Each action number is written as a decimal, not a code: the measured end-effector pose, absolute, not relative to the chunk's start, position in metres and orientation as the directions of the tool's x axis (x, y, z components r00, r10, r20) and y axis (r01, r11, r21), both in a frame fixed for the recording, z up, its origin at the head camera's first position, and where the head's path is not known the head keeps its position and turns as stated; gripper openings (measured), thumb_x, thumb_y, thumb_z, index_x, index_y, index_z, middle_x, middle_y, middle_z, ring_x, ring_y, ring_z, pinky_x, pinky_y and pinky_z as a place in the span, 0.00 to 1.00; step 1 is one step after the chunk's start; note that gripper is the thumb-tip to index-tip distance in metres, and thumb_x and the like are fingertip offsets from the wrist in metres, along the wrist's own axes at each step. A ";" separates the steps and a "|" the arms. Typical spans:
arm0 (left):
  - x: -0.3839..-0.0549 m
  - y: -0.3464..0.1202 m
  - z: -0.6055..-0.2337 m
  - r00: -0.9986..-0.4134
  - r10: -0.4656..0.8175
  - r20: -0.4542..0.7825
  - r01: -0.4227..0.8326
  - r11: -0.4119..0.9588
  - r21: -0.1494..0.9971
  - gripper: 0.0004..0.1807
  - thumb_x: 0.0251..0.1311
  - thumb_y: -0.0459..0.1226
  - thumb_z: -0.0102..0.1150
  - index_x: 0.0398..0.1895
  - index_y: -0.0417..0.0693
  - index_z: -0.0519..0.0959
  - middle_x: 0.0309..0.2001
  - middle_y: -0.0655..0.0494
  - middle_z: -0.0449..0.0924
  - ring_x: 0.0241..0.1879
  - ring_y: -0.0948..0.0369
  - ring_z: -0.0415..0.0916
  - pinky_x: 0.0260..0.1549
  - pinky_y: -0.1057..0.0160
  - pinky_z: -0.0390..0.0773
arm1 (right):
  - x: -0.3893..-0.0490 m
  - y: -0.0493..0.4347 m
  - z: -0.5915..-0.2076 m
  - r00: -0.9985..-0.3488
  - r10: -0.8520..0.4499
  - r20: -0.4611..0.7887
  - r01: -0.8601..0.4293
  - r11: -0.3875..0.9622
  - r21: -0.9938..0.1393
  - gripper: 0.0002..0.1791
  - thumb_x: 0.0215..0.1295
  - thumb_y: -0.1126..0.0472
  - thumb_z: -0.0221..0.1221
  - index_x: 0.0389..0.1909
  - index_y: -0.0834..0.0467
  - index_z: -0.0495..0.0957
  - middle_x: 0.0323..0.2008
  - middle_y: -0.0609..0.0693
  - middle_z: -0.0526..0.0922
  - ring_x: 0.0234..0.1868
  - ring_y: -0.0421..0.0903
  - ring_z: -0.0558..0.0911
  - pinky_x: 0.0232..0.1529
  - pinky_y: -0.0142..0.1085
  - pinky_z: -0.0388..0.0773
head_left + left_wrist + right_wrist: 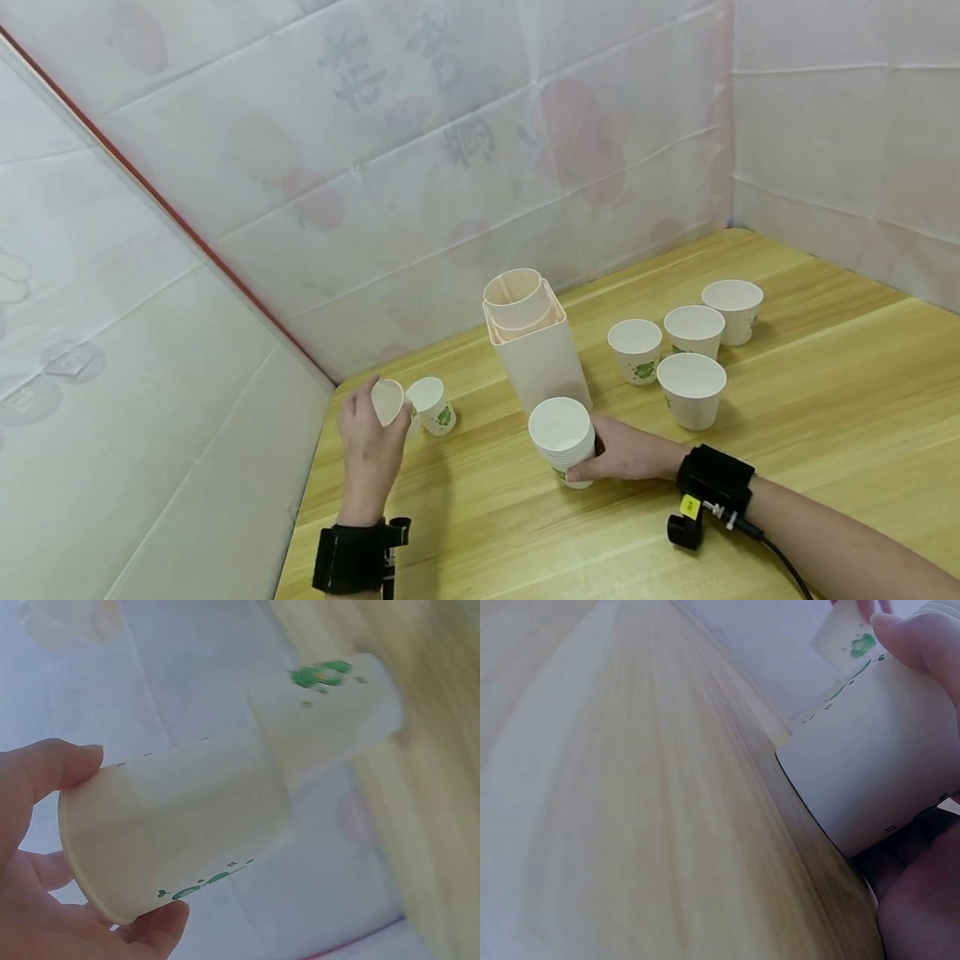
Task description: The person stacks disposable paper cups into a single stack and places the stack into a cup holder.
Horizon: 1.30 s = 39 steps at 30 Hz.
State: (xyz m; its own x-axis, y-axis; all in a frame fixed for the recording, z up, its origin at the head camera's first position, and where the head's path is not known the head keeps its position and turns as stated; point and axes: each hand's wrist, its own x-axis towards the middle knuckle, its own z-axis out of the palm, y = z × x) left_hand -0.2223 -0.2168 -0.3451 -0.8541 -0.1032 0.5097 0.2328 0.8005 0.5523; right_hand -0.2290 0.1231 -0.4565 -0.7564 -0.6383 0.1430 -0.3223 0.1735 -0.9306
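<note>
My left hand [372, 454] pinches a white paper cup [176, 825] by its rim, at the left of the table. Green leaf print shows on its side. Just beyond it stands another paper cup [432, 408] with a green print; whether the two touch, I cannot tell. Nearer the middle, my right hand [630, 450] grips a stack of nested paper cups [561, 437] from the right side, thumb in front. The stack is upright, and its lower side [870, 757] shows close up in the right wrist view, with the bottom at the tabletop.
Behind the stack stands a tall cream square holder [540, 367] with a round tube [516, 300] in its top. Several paper cups [692, 392] are grouped on the right. Printed sheeting [420, 167] walls the wooden table [825, 400] at the back and sides.
</note>
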 end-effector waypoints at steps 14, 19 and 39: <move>-0.200 -0.184 -0.323 -0.757 0.084 0.648 0.468 0.762 0.447 0.36 0.57 0.35 0.70 0.68 0.41 0.67 0.61 0.38 0.67 0.62 0.44 0.64 0.59 0.45 0.70 | -0.230 0.123 -0.458 -0.751 -0.641 0.157 -0.327 0.155 -0.932 0.36 0.62 0.56 0.67 0.68 0.54 0.62 0.61 0.51 0.75 0.60 0.39 0.74 0.61 0.29 0.67; -0.193 -0.172 -0.319 -0.756 0.103 0.647 0.481 0.757 0.442 0.36 0.58 0.37 0.70 0.69 0.45 0.67 0.62 0.41 0.68 0.61 0.47 0.67 0.56 0.46 0.75 | -0.230 0.123 -0.458 -0.749 -0.643 0.159 -0.327 0.151 -0.933 0.36 0.63 0.56 0.67 0.68 0.54 0.62 0.61 0.51 0.75 0.60 0.39 0.74 0.61 0.29 0.67; -0.177 -0.133 -0.316 -0.738 0.282 0.614 0.608 0.672 0.423 0.37 0.58 0.40 0.70 0.70 0.51 0.65 0.65 0.51 0.69 0.65 0.54 0.68 0.59 0.50 0.76 | -0.230 0.124 -0.459 -0.741 -0.651 0.164 -0.328 0.137 -0.935 0.36 0.63 0.56 0.67 0.68 0.54 0.62 0.60 0.52 0.75 0.60 0.41 0.75 0.61 0.32 0.69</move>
